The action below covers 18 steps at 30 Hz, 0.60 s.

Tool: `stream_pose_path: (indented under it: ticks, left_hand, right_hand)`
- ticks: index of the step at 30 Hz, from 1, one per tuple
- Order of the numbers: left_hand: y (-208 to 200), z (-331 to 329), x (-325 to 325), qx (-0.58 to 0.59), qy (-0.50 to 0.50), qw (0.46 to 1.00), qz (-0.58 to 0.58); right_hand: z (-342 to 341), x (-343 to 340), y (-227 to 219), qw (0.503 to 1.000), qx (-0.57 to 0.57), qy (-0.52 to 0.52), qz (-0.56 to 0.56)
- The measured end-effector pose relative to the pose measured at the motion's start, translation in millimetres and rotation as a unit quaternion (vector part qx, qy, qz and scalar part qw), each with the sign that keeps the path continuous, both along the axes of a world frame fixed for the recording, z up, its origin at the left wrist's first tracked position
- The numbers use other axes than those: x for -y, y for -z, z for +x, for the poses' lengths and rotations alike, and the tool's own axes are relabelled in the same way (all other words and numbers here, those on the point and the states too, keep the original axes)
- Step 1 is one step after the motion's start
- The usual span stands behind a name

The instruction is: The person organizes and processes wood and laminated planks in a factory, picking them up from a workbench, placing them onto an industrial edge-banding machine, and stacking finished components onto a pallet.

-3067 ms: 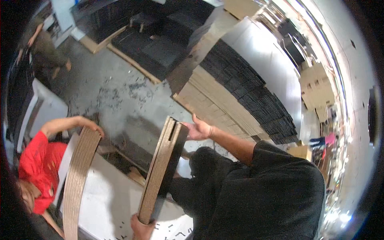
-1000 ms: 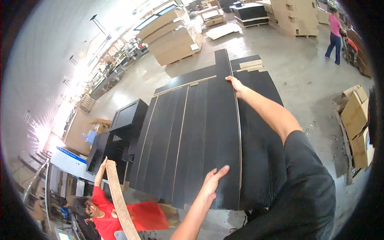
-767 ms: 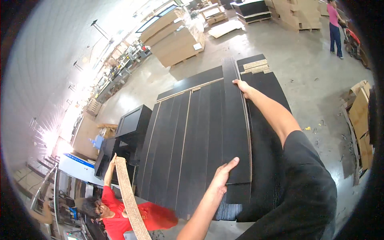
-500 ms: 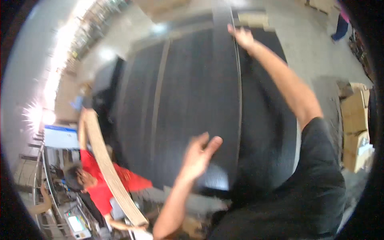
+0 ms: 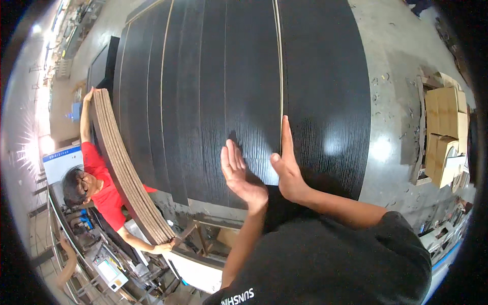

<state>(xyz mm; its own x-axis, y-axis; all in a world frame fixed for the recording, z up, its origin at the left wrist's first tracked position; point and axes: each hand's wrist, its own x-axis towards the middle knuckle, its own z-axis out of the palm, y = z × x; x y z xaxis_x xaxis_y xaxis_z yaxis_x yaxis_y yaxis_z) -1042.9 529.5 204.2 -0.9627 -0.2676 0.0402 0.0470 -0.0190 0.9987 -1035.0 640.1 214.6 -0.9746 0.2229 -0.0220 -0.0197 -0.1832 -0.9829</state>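
Long black boards (image 5: 249, 76) with a wood-grain surface lie side by side before me, their pale edges running away from me. My right hand (image 5: 291, 175) is open, its fingers stretched along the pale edge (image 5: 279, 61) between the middle boards and a wide black board (image 5: 325, 86) on the right. Just left of it my left hand (image 5: 243, 178) is also open, fingers straight and palm turned toward the right hand. It is at the near end of the boards; whether it touches them I cannot tell. Neither hand holds anything.
At the left a person in a red shirt (image 5: 99, 175) carries a stack of boards (image 5: 129, 168) with both hands. Behind that person stands machinery with a small screen panel (image 5: 109, 274). Cardboard boxes (image 5: 445, 132) sit on the floor at the right.
My right hand has come back from the far end of the boards to the near end. My left hand has drawn beside it. The person in red has turned the carried stack slightly.
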Motion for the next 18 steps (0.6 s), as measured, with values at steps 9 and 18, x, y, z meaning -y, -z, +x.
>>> stream_pose_path:
  ticks: [9,18]
  left_hand:
    - [-1.0,-38.0,-10.8,0.002,-0.018,0.990,0.140]
    - [-46.9,-55.2,63.8,0.004,0.410,0.862,-0.298]
  right_hand:
    - [1.5,8.6,-2.0,0.993,0.035,0.025,0.114]
    - [-0.9,-70.6,-7.8,0.918,-0.090,-0.176,0.345]
